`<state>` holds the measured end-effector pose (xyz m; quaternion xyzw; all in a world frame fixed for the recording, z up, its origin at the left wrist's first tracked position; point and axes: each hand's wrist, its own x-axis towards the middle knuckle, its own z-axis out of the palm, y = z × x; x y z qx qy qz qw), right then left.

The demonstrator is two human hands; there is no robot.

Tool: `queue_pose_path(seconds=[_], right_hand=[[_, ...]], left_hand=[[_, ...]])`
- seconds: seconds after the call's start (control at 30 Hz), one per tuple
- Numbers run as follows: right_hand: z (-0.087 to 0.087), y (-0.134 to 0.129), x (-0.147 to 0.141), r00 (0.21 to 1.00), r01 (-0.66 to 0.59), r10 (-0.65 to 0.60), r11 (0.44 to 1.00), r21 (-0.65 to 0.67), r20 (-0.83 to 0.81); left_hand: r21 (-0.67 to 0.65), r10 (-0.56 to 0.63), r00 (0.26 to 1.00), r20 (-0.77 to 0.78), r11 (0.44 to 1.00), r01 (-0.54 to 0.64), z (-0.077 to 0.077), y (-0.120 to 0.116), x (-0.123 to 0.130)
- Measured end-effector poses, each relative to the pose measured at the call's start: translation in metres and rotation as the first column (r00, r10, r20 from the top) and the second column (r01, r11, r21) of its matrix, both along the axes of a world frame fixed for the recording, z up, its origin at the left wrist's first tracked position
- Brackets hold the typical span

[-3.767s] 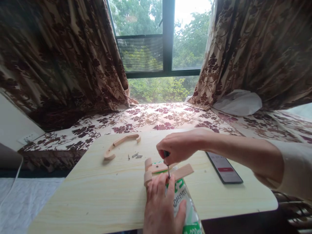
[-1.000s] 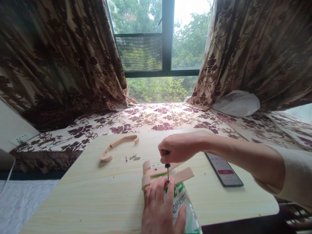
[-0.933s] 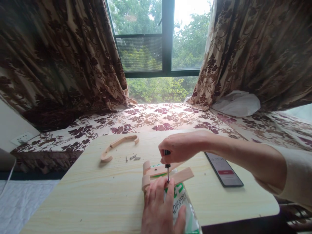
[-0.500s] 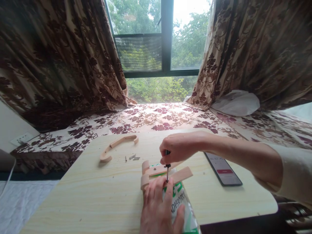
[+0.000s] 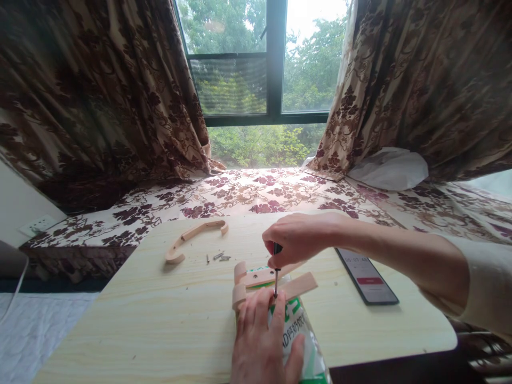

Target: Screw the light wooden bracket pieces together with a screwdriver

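A: What is nearest?

B: The left hand [image 5: 262, 337], fingers stretched out and thumb spread, pressing on a glossy printed pack [image 5: 306, 341] and the near wooden bar [image 5: 302, 285], its grip closed around nothing visible.

A: And the right?

B: Just beyond, the right hand [image 5: 294, 237] has its grip curled tightly round the handle of a nearly upright driver [image 5: 276, 274], whose tip comes down at the near bar by the left fingertips. A second bar [image 5: 260, 278] lies beyond.

A: How would they handle?

B: The bars look light and stiff, best held along their flat lengths; the pack probably slips and gives.

A: The surroundings?

B: A pale worktop [image 5: 120, 330], with a phone [image 5: 372, 280] right, screws [image 5: 224, 258] and a curved piece [image 5: 197, 231] farther left. Beyond: flowered cloth [image 5: 256, 192], patterned curtains [image 5: 408, 85], a window [image 5: 274, 64].
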<state>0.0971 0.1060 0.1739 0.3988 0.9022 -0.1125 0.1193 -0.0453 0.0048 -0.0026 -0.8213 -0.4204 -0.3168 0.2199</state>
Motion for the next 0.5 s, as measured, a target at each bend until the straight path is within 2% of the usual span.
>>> queue_pose_path(seconds=[0.17,0.27,0.37,0.5], right_hand=[[0.0053,-0.0029,0.0003,0.996,-0.061,0.056,0.996,-0.064,-0.076],[0.0039,-0.0044,-0.0001,0.993,-0.039,0.031,0.997,-0.064,-0.114],[0.0036,-0.0058,-0.0010,0.997,0.008,-0.009,1.000,-0.023,-0.077],[0.0068,-0.0049,-0.0012,0.996,-0.042,0.038,0.999,-0.035,-0.084]], left_hand=[[-0.022,0.007,1.000,-0.010,1.000,-0.007,0.0027,-0.0018,0.0007],[-0.030,0.006,1.000,-0.009,1.000,-0.006,0.0019,-0.0020,0.0011],[-0.028,0.015,1.000,0.004,1.000,-0.015,0.0004,-0.0016,0.0009],[-0.017,0.012,1.000,-0.005,1.000,-0.012,0.0005,-0.0025,0.0000]])
